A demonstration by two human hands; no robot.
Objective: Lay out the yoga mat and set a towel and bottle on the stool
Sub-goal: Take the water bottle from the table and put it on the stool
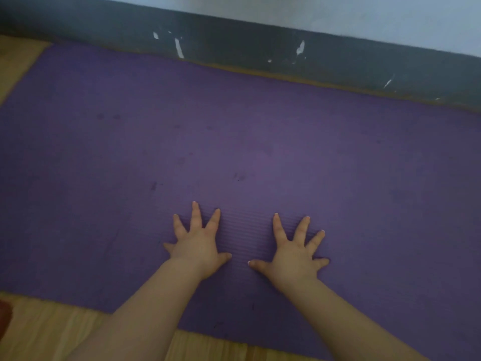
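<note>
Your left hand and right hand press flat, fingers spread, on the purple yoga mat unrolled along the wall; uneven pressing could slide it askew on the wooden floor.

A room in a home, likely: wooden floor, chipped dark skirting under a pale wall, purple yoga mat laid out.

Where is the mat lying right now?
In the head view, the mat lies flat on the floor, along the wall's dark base, under both hands.
</note>
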